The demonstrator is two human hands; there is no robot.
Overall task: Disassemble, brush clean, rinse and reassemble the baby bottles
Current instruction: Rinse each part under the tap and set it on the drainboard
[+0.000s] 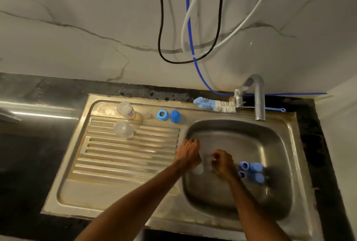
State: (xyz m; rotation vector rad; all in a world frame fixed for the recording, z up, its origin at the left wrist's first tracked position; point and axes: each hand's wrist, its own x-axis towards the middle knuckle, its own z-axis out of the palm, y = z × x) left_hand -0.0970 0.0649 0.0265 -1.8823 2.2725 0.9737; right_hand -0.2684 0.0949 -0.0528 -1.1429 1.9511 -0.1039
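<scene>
Over the left part of the sink basin, my left hand grips a clear baby bottle, which is blurred. My right hand holds the bottle's other end with curled fingers; the blur hides the exact part. Two blue collar rings and two blue caps lie in the basin, just right of my right hand. On the drainboard stand a clear bottle, a second clear bottle, a blue ring and a blue cap.
A blue and white bottle brush lies along the sink's back rim beside the faucet. Black, white and blue hoses hang on the marble wall. The ribbed drainboard lies left of the basin, with dark counter around it.
</scene>
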